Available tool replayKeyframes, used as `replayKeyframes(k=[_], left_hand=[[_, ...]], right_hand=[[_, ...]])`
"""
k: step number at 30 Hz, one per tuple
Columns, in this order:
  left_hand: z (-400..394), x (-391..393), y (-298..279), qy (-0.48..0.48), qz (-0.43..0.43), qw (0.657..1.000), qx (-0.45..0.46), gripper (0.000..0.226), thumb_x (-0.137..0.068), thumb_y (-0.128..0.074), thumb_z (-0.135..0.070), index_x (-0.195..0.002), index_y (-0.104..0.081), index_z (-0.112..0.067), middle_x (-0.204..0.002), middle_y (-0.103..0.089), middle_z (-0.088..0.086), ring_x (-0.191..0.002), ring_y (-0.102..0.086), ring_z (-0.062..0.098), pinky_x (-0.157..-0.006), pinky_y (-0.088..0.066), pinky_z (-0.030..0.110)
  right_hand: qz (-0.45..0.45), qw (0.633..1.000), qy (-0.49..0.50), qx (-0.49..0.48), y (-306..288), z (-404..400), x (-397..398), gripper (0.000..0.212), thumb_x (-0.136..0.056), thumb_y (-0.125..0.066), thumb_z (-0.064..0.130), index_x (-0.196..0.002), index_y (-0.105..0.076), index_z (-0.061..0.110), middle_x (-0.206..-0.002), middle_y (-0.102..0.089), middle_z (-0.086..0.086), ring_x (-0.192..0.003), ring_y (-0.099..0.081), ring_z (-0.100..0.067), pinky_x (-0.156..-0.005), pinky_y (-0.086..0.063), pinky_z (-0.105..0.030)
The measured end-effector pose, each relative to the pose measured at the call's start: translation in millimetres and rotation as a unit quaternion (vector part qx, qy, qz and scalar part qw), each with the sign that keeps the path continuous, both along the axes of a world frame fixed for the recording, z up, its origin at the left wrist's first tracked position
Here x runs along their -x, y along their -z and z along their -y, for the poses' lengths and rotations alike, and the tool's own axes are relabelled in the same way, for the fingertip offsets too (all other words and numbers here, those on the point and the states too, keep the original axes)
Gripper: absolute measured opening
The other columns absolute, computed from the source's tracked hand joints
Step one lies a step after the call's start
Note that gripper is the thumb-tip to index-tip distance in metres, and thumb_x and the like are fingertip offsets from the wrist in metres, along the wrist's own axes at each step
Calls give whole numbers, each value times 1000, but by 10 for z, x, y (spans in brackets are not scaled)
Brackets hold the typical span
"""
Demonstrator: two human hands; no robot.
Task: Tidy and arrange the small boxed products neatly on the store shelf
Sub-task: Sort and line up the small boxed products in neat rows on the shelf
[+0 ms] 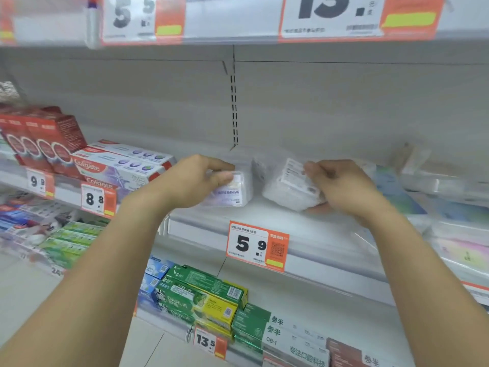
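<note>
Boxes sit on the white shelf [211, 221] just above the 5.9 tag [257, 246]: two small clear ones with white contents. My left hand [195, 181] grips the left box [232, 189], thumb on its top edge and fingers curled round its left side; its printed label faces me, up and left of the tag. My right hand [341, 186] pinches the right box [288, 186] at its upper right corner, fingers curled over the white label on its lid. This box is tilted, up and right of the tag, and stands just beside the left box without touching it, as far as I can see. More clear packs lie blurred behind and to the right. Far left of the tag are Colgate cartons [124, 165] and red cartons [45, 139]. Below the tag, on the next shelf down, lie green Darlie cartons [201, 290].
</note>
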State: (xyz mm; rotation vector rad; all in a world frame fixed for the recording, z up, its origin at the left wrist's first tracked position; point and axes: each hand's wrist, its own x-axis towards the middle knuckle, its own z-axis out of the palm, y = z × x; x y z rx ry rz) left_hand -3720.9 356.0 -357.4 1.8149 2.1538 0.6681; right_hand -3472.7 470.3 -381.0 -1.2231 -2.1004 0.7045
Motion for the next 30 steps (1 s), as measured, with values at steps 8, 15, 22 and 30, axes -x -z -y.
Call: replayKeyframes(k=[8,15,22,30], left_hand=[[59,-69,-141,8,-54,995,80,74,-77,-64,-64,-142,-40,-41,-149,-40,-12,-135,-41,15,-110,-33,31],[-83,-620,-232,123,199,971,-53,72,-76,-68,-62,-139,-44,-37,-127,-62,-4,-111,-63,6,-97,-51,32],[-250,-916,-295,-6,393,915,-90,46,-87,-63,-49,-106,-57,-8,-79,-63,15,-53,-62,29,-50,-54,33],[-190,-843,-325,75,308,948,-25,59,-95,-43,-54,-92,-66,1,-75,-71,20,-48,-62,28,-45,-51,28]], right_hand=[[-234,945,-49,225,-220,150,-173,40,-102,-46,41,-96,-70,9,-79,-76,-7,-67,-74,-25,-56,-61,-33],[-267,917,-84,283,-252,289,-177,37,-104,-42,33,-106,-72,11,-87,-72,-14,-59,-66,-23,-43,-47,-27],[-328,877,-118,331,-371,302,-244,66,-83,-60,63,-133,-52,22,-116,-64,-22,-81,-71,-35,-63,-58,-40],[-258,935,-123,210,-270,237,-323,79,-66,-79,38,-139,-48,35,-95,-60,-6,-76,-56,-25,-63,-48,-33]])
